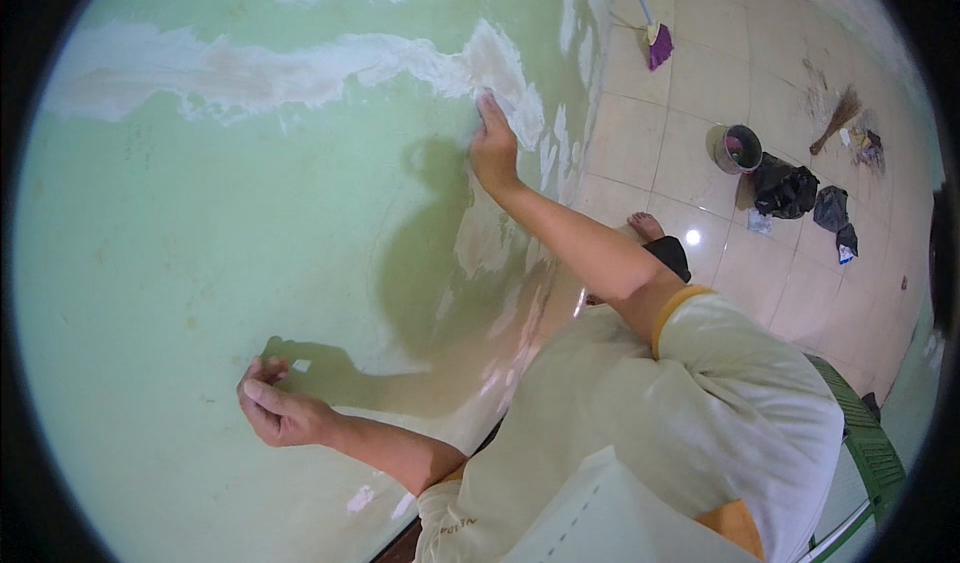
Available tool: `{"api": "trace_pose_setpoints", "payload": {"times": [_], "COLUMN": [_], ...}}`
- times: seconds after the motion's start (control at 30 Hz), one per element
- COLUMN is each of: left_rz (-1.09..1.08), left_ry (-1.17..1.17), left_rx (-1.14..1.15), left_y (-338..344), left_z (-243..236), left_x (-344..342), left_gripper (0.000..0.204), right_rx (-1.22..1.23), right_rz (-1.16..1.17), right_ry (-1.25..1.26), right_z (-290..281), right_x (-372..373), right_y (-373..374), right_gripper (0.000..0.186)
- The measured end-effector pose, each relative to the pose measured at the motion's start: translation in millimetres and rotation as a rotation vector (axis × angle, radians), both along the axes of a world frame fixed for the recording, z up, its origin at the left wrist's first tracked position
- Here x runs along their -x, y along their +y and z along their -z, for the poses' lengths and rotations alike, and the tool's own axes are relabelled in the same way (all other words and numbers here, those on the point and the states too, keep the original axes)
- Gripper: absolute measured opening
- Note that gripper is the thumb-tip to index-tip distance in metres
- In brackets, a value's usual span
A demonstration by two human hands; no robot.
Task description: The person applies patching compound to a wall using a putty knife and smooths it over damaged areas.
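Observation:
My right hand (494,151) is raised to the pale green wall (250,233). Its fingertips press at the lower edge of a white filler patch (495,58). The fingers are held together, and whatever may be under them is hidden. Lower and to the left, my left hand (280,405) is raised close to the wall with its fingers curled in toward the thumb. No object shows in it. A long rough white filler band (250,71) runs leftward from the patch. Shadows of my head and arms fall on the wall.
On the tiled floor (700,83) at right stand a bucket (738,150), black plastic bags (785,188) and a twig broom (838,118). A purple broom (658,48) lies near the wall's base. A green plastic chair (870,453) is beside me at lower right.

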State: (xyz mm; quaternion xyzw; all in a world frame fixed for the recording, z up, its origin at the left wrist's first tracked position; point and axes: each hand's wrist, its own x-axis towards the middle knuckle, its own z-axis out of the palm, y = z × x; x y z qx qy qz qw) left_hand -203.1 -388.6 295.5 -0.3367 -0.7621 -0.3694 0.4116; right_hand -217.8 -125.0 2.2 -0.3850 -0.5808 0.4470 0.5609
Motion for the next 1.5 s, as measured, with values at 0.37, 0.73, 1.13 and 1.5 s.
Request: {"api": "trace_pose_setpoints", "payload": {"times": [0.37, 0.73, 1.13, 1.5], "left_rz": [0.147, -0.387, -0.480, -0.503], "left_ry": [0.670, 0.772, 0.836, 0.849], "left_rx": [0.167, 0.431, 0.508, 0.505], "left_y": [-9, 11, 19, 16], "left_z": [-39, -23, -24, -22], "left_x": [15, 32, 28, 31], "left_gripper": [0.030, 0.040, 0.039, 0.041], "right_rx": [-0.071, -0.074, -0.078, -0.058], "right_rz": [0.099, -0.199, -0.340, -0.298], "right_ry": [-0.040, -0.073, -0.007, 0.065], "right_z": [15, -29, -42, -62], "right_x": [0, -25, -32, -30], "right_y": [-14, -9, 4, 7], "right_gripper": [0.049, 0.055, 0.062, 0.058]}}
